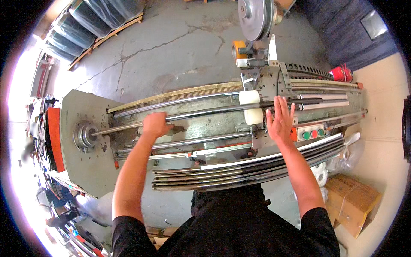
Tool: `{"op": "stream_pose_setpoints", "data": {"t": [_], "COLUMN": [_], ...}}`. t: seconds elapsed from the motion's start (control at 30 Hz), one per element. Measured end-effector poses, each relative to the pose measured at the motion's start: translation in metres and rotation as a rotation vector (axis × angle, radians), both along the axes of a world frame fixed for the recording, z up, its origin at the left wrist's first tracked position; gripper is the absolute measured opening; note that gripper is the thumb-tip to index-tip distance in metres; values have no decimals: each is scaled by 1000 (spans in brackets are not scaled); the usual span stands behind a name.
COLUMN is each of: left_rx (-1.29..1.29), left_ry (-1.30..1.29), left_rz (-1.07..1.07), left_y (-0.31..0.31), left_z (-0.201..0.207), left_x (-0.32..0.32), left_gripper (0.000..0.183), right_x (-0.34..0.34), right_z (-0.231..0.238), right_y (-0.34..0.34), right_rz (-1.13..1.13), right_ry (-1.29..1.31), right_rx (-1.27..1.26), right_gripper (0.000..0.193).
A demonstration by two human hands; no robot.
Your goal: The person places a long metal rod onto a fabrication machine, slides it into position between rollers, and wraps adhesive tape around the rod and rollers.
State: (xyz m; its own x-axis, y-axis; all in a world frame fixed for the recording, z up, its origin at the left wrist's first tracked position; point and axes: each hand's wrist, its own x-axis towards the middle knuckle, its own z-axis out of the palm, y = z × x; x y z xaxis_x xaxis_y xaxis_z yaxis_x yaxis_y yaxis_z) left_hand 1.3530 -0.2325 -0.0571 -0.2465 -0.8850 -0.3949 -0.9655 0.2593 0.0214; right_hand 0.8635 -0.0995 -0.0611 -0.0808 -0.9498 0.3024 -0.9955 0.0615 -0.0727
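A long dark tube (205,112) lies across the machine, with a thinner metal rod (117,128) running from its left end into the round chuck (87,136). My left hand (155,125) is closed around it near the left end of the dark part. White rollers (253,115) on the carriage sit around the tube. My right hand (280,120) lies just right of the rollers, its fingers stretched out flat against or over the tube; contact is hard to tell. Beside it is a control box (310,133) with green and red buttons.
A bundle of long tubes (222,174) lies between me and the machine. Beyond the carriage (265,82) stands a large pulley wheel (252,19). At right are a cardboard box (352,201) and a red object (341,73); wrapped dark rolls (75,32) stand on a pallet far left.
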Motion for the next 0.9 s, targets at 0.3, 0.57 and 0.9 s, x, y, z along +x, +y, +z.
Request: {"op": "stream_pose_setpoints", "data": {"t": [0.3, 0.57, 0.9], "left_rx": [-27, -32, 54], "left_ry": [129, 113, -110], "left_rz": [-76, -65, 108], "left_y": [23, 26, -12], "left_z": [-19, -2, -7], "left_x": [-249, -218, 54], "left_gripper": [40, 36, 39], "right_x": [3, -6, -10], "right_z": [-3, 3, 4], "right_y": [4, 6, 8], "right_rz": [76, 124, -4], "right_ry": [-68, -105, -192], "right_rx": [16, 67, 0], "right_gripper": [70, 74, 69]}}
